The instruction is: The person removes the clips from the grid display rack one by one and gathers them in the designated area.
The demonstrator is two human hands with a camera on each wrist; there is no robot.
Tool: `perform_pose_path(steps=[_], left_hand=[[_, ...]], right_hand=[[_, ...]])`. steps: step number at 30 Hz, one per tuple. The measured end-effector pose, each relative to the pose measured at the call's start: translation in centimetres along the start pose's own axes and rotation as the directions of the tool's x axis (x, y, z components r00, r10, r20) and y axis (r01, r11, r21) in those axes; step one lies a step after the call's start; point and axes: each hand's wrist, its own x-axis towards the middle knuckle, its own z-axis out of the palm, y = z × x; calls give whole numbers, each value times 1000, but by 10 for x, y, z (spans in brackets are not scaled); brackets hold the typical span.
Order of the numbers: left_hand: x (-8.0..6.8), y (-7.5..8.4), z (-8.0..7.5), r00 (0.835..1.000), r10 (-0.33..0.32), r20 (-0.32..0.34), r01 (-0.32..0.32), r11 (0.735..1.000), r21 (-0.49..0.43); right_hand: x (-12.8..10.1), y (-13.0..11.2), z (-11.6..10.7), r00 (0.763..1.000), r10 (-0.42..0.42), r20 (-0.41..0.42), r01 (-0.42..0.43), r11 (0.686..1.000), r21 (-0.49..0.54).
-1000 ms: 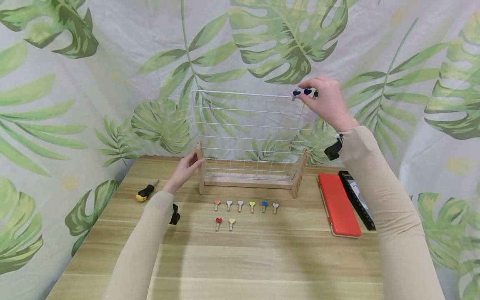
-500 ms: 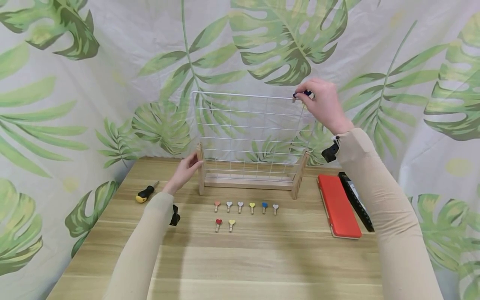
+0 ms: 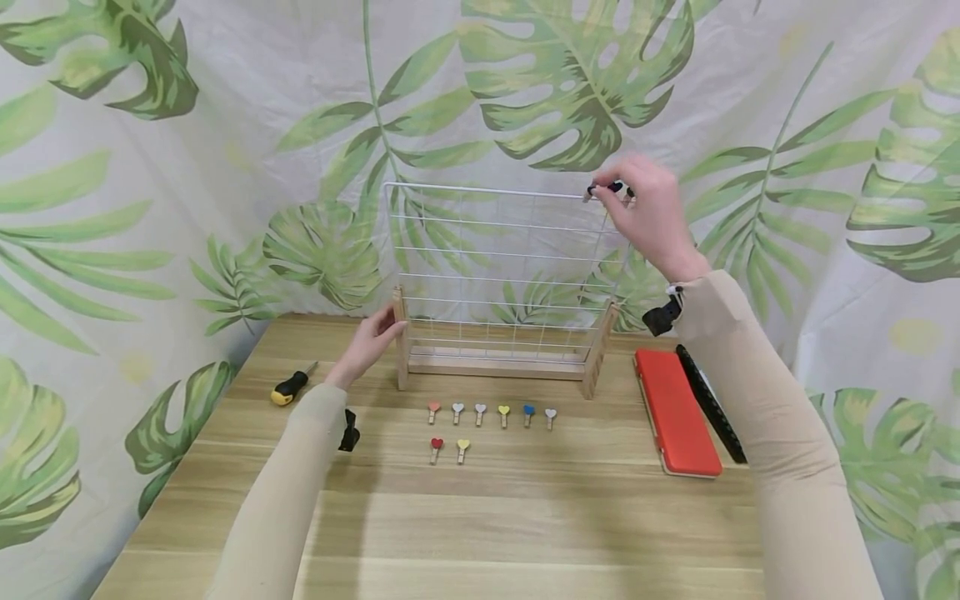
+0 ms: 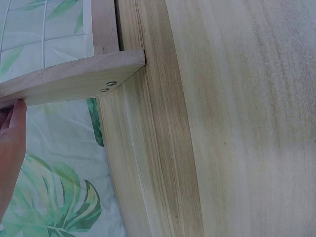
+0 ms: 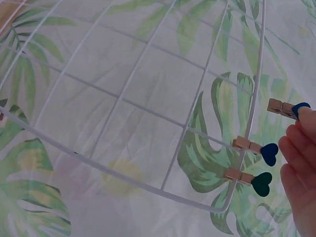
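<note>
A white wire grid stands upright in a wooden stand. At its upper right corner my right hand pinches a small wooden clothespin with a dark blue heart. In the right wrist view the clothespin's wooden end points at the grid's edge wire, a small gap apart. Two more pins, one with a blue heart and one with a dark green heart, are clipped on that wire near the corner. My left hand grips the stand's left post, thumb in front; its other fingers are partly hidden.
Several heart clothespins lie in a row before the stand, with a red-heart pin and a yellow-heart pin nearer. A yellow-black screwdriver lies left. At right are a red case and a black-edged flat object.
My right hand has shifted slightly at the grid's corner and its wrist has dropped a little; the held pin is now mostly covered by the fingers. My left hand stays on the post.
</note>
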Motion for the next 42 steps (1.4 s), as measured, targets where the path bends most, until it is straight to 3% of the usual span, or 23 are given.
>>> perform_pose_path(steps=[10,18,22,29,35,42], left_hand=[[0,0,0,1000,-16,6,16,1000,-5],[1,0,-1,1000,-22,-1,22,1000,7],[-1,5,-1,999,-40,14,40,999,-9],[-13,33,-3,998,-44,44,45,999,-12],[-16,36,-3,997,-54,53,55,998,-12],[-15,34,-3,998,-42,49,43,999,-28]], right_hand=[[-40,-18,11,996,-83,22,81,993,81],[-92,-28,52,979,-147,139,125,980,158],[-118,-33,74,970,-135,200,88,970,226],[-174,-46,111,936,-102,336,6,962,273],[-222,-58,142,884,-18,467,-140,943,302],[-248,-66,167,841,3,541,-181,944,275]])
